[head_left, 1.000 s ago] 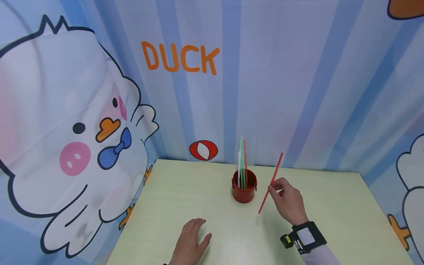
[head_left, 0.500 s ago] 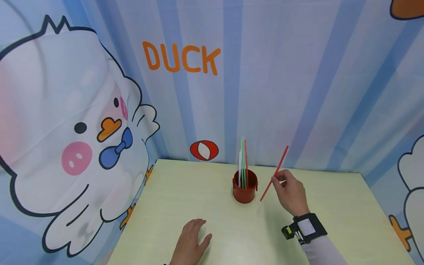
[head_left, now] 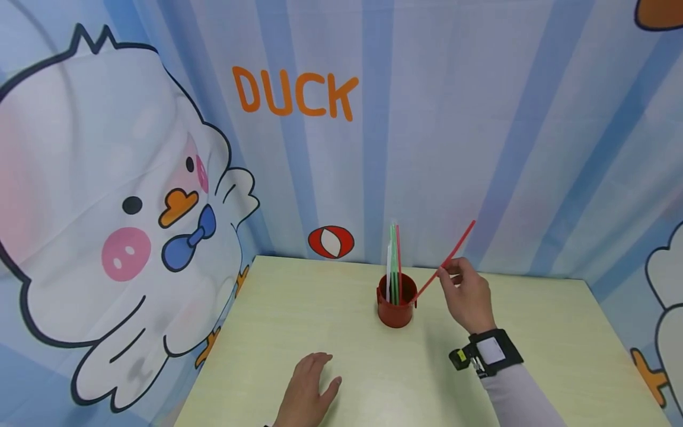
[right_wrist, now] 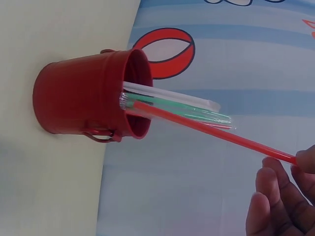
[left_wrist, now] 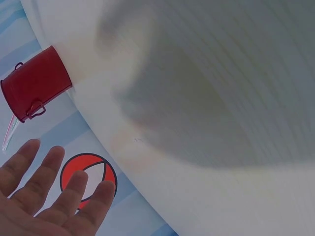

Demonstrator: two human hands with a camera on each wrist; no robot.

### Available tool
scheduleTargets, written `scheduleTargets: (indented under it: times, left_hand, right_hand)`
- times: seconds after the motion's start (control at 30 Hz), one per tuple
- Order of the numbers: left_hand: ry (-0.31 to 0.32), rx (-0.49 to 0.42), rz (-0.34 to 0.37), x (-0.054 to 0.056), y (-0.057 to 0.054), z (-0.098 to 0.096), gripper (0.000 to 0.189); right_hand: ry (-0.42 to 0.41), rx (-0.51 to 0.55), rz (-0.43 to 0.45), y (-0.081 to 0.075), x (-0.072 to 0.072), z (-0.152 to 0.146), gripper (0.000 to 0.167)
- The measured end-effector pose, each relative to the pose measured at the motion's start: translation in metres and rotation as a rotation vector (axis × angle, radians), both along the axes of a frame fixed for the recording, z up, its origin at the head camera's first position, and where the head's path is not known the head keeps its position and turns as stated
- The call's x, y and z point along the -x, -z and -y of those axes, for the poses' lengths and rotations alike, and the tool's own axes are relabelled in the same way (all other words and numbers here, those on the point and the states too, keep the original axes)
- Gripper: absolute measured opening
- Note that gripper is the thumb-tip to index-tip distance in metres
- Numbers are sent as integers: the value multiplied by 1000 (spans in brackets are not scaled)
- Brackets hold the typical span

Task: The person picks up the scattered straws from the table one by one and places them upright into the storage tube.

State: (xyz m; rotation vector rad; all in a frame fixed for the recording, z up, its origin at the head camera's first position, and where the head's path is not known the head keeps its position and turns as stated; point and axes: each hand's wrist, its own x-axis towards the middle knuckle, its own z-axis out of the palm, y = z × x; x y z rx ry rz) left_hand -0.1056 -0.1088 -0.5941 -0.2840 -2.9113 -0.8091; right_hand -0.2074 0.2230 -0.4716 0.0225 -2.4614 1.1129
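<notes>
My right hand pinches a red drinking straw between thumb and fingertips, a little below its middle in the head view. The straw slants down leftward, its lower end, in clear wrap, right at the rim of a small red bucket. In the right wrist view that end of the held straw overlaps the bucket's mouth. Several wrapped straws stand upright in the bucket, among them green straws, a red one and a white one. My left hand holds nothing, low over the table, fingers relaxed and apart.
A pale wooden table carries the bucket, which stands near its back edge. Behind and beside it hangs a striped blue cloth printed with ducks and the word DUCK. A strap with a small device circles my right wrist.
My right hand has moved up and slightly away, tilting the red straw flatter. Its lower end has come from right of the bucket to the bucket's rim. My left hand has stayed put.
</notes>
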Motion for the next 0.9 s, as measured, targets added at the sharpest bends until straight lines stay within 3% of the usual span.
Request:
scheduleTargets:
  times: [0.47, 0.9]
  left_hand:
    - [-1, -11, -30, -1, -2, 5, 42]
    - [-12, -18, 7, -1, -5, 6, 43]
  right_hand:
    - [-25, 9, 35, -3, 14, 14, 23]
    - [-42, -54, 170, 16, 35, 22, 22]
